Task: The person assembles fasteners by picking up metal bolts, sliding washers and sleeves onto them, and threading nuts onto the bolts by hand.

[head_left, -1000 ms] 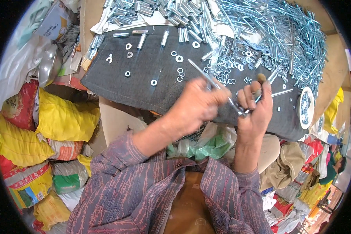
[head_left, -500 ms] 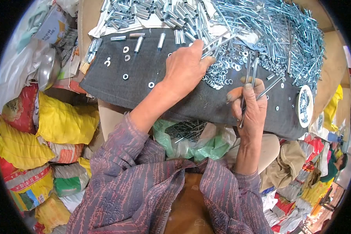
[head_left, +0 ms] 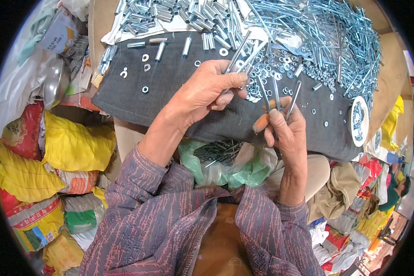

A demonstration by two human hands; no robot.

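Observation:
My left hand [head_left: 211, 87] is closed in a pinch around thin metal rods [head_left: 238, 53] that point up and away over the dark cloth [head_left: 170, 73]. To its right, my right hand [head_left: 285, 124] grips several more metal rods [head_left: 276, 94], fanned apart between thumb and fingers. Its fingertips have orange-brown coverings. Just past both hands lies a pile of small washers [head_left: 261, 76], partly covered by the rods. Short metal tubes [head_left: 186, 46], single washers and a nut [head_left: 145, 89] lie on the cloth to the left.
A heap of long rods [head_left: 326, 34] fills the far right, with small nuts at its near edge. Many tubes [head_left: 170, 14] lie at the back. A white bowl [head_left: 358, 122] of small parts stands right. Below the table edge is a green plastic bag [head_left: 250, 172] of dark rods.
My left hand has come nearer to me and turned, its rods now more upright. My right hand has shifted slightly left, and its rods are spread wider.

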